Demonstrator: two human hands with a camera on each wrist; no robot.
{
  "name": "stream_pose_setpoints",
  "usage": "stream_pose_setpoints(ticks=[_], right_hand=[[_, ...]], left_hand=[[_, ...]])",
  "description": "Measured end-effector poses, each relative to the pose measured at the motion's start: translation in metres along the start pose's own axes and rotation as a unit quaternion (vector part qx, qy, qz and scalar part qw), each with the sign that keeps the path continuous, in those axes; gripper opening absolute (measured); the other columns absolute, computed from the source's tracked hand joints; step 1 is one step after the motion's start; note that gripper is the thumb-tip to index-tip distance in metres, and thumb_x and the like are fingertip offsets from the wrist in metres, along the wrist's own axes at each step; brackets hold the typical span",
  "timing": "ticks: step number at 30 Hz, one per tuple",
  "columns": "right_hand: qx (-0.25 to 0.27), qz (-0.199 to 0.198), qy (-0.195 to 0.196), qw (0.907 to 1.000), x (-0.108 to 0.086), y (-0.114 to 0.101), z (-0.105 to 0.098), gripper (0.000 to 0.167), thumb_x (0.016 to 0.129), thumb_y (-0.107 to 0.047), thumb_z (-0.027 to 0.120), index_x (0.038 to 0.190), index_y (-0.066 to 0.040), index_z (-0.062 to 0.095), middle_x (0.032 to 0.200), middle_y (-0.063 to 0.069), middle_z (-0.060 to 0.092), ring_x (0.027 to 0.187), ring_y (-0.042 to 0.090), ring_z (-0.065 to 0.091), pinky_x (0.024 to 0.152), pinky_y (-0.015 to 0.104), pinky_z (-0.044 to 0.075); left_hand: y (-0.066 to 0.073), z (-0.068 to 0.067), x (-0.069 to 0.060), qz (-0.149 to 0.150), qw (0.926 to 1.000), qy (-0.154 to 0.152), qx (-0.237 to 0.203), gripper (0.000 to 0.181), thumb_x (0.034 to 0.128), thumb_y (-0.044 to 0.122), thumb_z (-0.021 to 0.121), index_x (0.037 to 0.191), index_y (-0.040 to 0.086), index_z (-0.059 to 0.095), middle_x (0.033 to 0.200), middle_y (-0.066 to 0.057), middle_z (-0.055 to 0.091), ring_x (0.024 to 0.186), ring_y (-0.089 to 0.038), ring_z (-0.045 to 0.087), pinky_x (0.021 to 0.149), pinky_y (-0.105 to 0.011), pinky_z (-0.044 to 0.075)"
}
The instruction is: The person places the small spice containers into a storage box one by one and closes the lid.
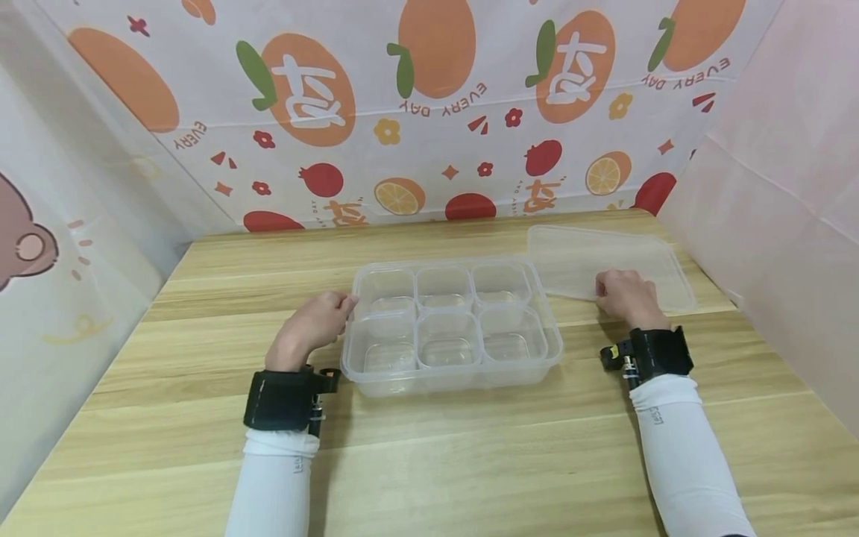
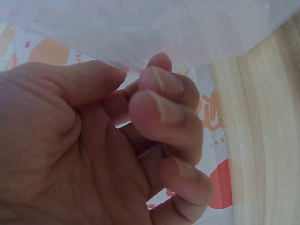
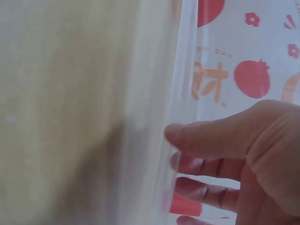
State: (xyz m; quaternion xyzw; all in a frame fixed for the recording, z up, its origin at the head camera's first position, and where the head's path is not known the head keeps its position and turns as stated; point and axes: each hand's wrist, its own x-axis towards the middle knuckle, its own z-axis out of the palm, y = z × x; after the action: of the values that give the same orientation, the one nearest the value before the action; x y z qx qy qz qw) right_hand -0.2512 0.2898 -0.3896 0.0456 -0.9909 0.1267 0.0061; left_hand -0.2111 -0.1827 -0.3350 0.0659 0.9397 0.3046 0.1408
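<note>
A clear plastic box [image 1: 448, 379] with several compartments sits on the table, and nothing shows inside it. At its left end my left hand [image 1: 314, 328] pinches the rim between thumb and curled index finger; the left wrist view shows the box wall [image 2: 154, 33] above the fingertips. To the right of the box lies its flat translucent lid [image 1: 604, 261]. My right hand [image 1: 629, 298] pinches the lid's near edge. In the right wrist view the thumb of that hand [image 3: 276, 154] presses one face of the lid [image 3: 154, 140], with fingers partly hidden behind it.
The wooden table [image 1: 429, 462] runs back to a fruit-printed curtain [image 1: 429, 134]. Pale sheets hang at the left [image 1: 80, 261] and right [image 1: 792, 209] sides. A corner of the lid lies beside the box's back right corner.
</note>
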Motion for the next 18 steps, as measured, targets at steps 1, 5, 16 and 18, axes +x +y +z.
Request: stream_pose_setpoints(ticks=[1,5,16,18], right_hand=[[0.001,-0.006,0.005,1.0000,-0.001,-0.001,-0.002,0.003,0.087,-0.001,0.065,0.085,-0.001,0.063,0.083,0.015,0.060,0.087,0.039,0.052,0.078,0.061,0.039],[-0.003,-0.034,0.045,0.9984,-0.004,-0.004,-0.010,0.002,0.085,0.000,0.061,0.087,0.001,0.062,0.087,0.018,0.059,0.092,0.044,0.051,0.076,0.065,0.041],[0.009,-0.096,0.161,0.9822,-0.017,-0.019,-0.034,0.004,0.091,0.002,0.063,0.088,0.004,0.061,0.085,0.020,0.058,0.085,0.043,0.053,0.068,0.057,0.043],[0.018,-0.103,0.169,0.9800,-0.018,-0.022,-0.038,0.005,0.092,0.003,0.064,0.089,0.004,0.061,0.086,0.020,0.058,0.084,0.042,0.053,0.068,0.055,0.043]], left_hand=[[0.000,0.000,0.000,0.000,1.0000,0.000,-0.001,0.043,0.1128,0.026,0.031,0.125,-0.007,0.055,0.084,-0.010,0.052,0.073,-0.022,0.050,0.061,-0.034,0.041],[0.000,0.001,0.001,0.002,1.0000,-0.001,0.000,0.044,0.1128,0.026,0.031,0.127,-0.008,0.055,0.085,-0.010,0.053,0.073,-0.022,0.050,0.061,-0.034,0.041],[0.000,0.001,0.000,0.003,1.0000,0.001,0.004,0.044,0.1128,0.025,0.031,0.126,-0.008,0.056,0.082,-0.009,0.051,0.072,-0.022,0.050,0.060,-0.034,0.041],[0.000,0.000,0.000,0.002,1.0000,0.002,0.004,0.044,0.1128,0.026,0.031,0.127,-0.008,0.055,0.084,-0.010,0.052,0.073,-0.022,0.051,0.061,-0.034,0.041]])
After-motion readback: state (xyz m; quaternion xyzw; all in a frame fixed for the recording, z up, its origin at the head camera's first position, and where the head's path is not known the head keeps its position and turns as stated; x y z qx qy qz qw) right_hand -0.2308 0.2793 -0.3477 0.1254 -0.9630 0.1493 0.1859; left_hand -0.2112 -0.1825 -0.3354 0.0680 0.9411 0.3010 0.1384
